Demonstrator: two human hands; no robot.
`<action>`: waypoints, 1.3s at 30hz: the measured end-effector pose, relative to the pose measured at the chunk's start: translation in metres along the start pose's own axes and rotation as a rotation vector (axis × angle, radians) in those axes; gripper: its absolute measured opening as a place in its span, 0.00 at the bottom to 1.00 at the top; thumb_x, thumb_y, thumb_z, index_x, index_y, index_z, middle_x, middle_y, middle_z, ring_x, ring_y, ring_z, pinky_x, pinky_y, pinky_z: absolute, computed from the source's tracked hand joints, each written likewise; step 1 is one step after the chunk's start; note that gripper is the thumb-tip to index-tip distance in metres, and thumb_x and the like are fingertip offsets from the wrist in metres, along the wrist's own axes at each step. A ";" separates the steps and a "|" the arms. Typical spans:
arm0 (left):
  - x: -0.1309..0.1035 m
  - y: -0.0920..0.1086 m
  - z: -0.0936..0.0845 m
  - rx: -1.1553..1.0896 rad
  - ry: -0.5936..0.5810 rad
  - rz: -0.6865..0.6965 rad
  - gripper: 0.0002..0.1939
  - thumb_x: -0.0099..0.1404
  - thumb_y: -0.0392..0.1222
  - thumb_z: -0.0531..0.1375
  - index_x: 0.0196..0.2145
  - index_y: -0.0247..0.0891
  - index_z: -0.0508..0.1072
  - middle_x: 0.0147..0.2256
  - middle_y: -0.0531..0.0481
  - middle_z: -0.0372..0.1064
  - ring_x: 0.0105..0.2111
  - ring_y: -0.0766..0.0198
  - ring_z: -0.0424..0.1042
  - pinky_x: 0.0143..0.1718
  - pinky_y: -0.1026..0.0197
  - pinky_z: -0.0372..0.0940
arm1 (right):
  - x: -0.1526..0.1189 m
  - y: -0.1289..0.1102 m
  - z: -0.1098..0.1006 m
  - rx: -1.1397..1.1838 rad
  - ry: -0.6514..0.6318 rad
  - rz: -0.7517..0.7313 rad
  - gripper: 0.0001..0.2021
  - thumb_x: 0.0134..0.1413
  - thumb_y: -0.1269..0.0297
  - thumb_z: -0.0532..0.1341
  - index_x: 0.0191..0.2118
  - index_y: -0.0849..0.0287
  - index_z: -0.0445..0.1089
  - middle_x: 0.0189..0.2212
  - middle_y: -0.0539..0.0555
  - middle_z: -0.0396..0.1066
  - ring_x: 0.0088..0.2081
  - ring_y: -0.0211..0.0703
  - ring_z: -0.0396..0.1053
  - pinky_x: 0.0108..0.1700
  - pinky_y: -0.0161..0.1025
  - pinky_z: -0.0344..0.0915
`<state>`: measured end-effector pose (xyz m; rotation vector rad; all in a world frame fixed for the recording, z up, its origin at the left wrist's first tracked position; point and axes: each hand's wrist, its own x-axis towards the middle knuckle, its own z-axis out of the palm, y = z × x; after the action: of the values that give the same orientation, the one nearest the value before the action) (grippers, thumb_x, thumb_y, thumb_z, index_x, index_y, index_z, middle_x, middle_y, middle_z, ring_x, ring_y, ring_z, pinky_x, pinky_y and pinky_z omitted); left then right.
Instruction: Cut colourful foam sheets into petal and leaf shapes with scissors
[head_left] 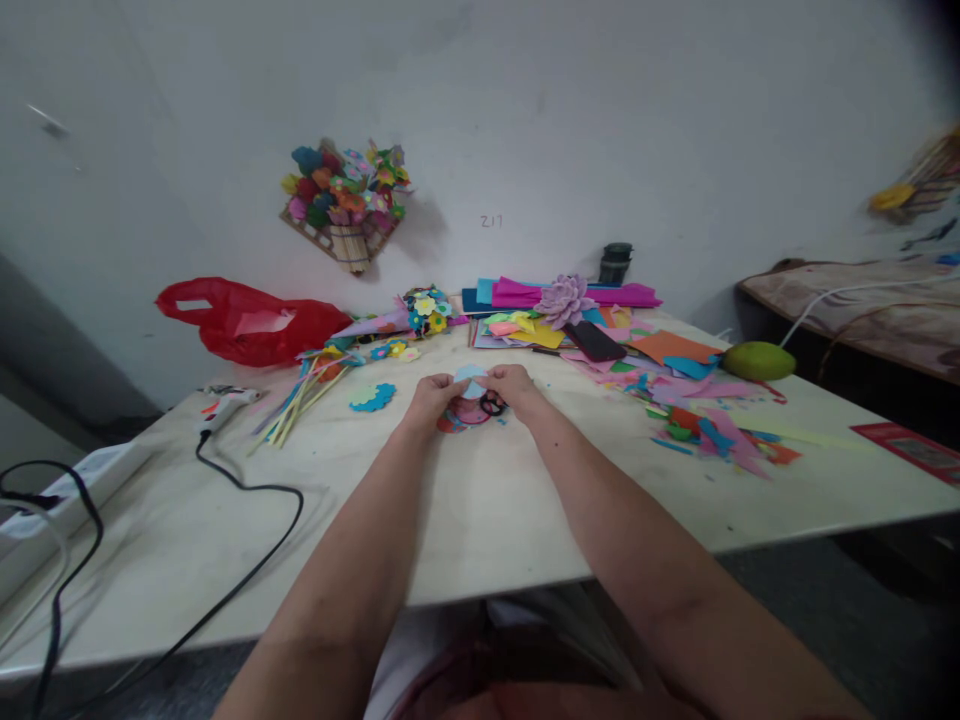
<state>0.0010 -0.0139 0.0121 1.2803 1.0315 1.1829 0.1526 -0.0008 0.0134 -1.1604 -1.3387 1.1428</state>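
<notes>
Between my two hands is a light blue paper piece (471, 374), rounded in outline. My left hand (435, 396) pinches its left edge, and my right hand (514, 388) grips the right edge. Just under the paper, black scissor handles (492, 404) show beside my right fingers. A round pinkish-red item (461, 418) lies on the table below my hands, partly covered by them. To the left rest scalloped blue and pale green paper pieces (373, 397).
A glue gun (228, 408) with a black cord lies left, near a power strip (82, 490). Paper flowers, thin sticks (300, 408) and a red plastic bag (255, 325) stand behind it. At right are colored scraps (720, 435), a phone (595, 341) and a green fruit-like object (759, 360).
</notes>
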 end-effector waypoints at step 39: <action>0.008 -0.006 -0.003 0.037 0.116 0.110 0.17 0.46 0.51 0.65 0.24 0.34 0.68 0.19 0.52 0.68 0.19 0.64 0.70 0.24 0.62 0.65 | 0.000 -0.014 -0.015 -0.758 0.234 -0.066 0.10 0.52 0.60 0.57 0.32 0.59 0.74 0.29 0.54 0.75 0.32 0.42 0.70 0.32 0.35 0.62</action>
<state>-0.0011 -0.0054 0.0068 1.3236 1.0823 1.3405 0.1672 -0.0015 0.0280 -1.7022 -1.6577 0.4135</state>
